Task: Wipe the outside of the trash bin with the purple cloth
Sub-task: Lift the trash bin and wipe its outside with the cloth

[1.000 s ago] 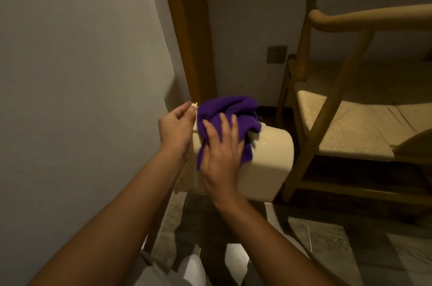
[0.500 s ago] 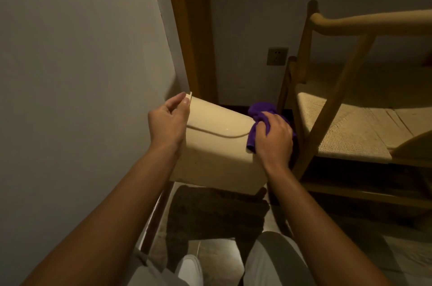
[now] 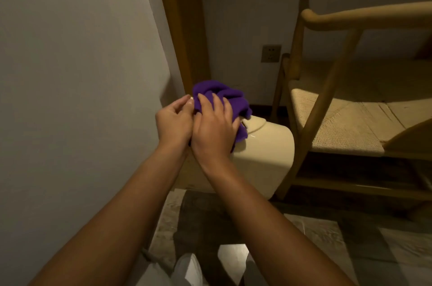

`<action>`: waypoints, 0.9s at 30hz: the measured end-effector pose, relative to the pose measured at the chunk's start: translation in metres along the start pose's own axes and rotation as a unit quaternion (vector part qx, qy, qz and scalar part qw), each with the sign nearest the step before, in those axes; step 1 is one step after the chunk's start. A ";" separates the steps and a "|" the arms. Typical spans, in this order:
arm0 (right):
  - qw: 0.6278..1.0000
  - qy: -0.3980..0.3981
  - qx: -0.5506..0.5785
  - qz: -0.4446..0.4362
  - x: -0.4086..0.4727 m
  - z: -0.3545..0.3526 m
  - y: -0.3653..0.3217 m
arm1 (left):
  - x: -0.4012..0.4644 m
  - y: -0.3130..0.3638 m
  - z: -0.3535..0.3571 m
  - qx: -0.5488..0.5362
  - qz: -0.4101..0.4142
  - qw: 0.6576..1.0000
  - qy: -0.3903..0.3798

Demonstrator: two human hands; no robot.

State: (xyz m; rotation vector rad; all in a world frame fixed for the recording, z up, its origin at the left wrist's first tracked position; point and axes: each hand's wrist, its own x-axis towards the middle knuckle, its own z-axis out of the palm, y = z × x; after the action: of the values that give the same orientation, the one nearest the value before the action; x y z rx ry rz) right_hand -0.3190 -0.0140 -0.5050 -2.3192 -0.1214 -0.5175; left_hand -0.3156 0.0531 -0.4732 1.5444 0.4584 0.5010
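Observation:
A cream trash bin is held off the floor, tilted toward the wall on the left. My left hand grips its upper left corner, thumb over the rim. My right hand lies flat on the bunched purple cloth and presses it onto the bin's upper left part, right beside my left hand. Both hands and the cloth hide most of the bin's left half.
A grey wall runs close on the left, with a wooden door frame behind the bin. A wooden chair with a woven seat stands immediately right of the bin. A wall socket sits low behind. Tiled floor lies below.
My right hand has swept the cloth from the bin's right edge back across to its upper left, next to my left hand. The bin has tilted so its right side shows again.

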 end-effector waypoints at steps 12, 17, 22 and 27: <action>0.978 0.046 0.066 0.193 0.016 -0.047 0.125 | 0.005 0.011 -0.017 0.013 0.018 1.000 0.011; 0.963 0.089 0.091 0.239 0.018 -0.055 0.134 | 0.006 0.019 0.001 0.014 -0.030 0.999 -0.013; 0.941 0.082 0.134 0.299 0.020 -0.063 0.144 | 0.008 0.050 0.006 0.079 -0.049 0.967 -0.238; 0.922 0.079 0.221 0.308 0.025 -0.072 0.135 | -0.007 0.069 -0.043 0.045 0.046 0.899 -0.433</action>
State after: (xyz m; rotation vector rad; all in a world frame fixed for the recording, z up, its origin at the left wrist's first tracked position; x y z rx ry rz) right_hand -0.2881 -0.1630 -0.5371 -1.7340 0.5070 -0.3068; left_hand -0.3472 0.0816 -0.4036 1.7081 -0.2888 -0.1705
